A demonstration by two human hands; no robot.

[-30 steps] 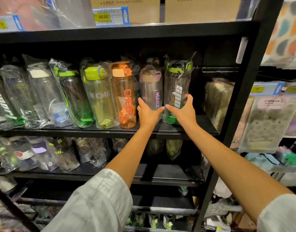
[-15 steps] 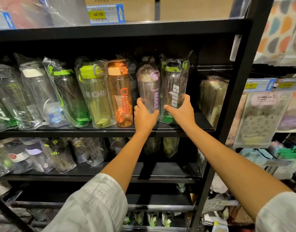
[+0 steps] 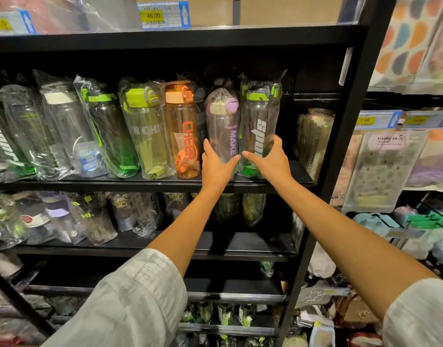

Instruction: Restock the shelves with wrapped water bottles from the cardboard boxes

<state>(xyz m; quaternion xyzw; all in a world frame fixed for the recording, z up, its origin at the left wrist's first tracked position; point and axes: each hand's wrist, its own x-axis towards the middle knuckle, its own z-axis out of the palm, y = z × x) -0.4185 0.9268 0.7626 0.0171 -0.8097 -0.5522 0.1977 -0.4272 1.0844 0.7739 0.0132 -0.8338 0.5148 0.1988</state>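
Bottles in clear wrap stand in a row along the black shelf (image 3: 285, 180) in front of me, and both my hands are on the two at its right end. My left hand (image 3: 216, 166) cups the lower part of the purple-lidded bottle (image 3: 223, 128), fingers on its left side and thumb reaching across the front below the word MAKE. My right hand (image 3: 268, 160) grips the wrapped green-lidded bottle (image 3: 260, 126) just beside it, thumb pointing left across the base and fingers curled round its right side over the white lettering. Those two bottles stand upright and touch each other, with their bases on the shelf board. Left of my left hand stands an orange bottle (image 3: 182, 131) marked CHEER, close against the purple one, then a lime-capped bottle (image 3: 145, 131) and more wrapped ones that lean a little to the left. Above, a price label (image 3: 162, 15) reading 46,00 is fixed to the front edge of the upper shelf, with cardboard boxes (image 3: 285, 8) behind it. The shelf below holds more wrapped bottles. My pale sleeves (image 3: 130, 304) show at the bottom of the view.
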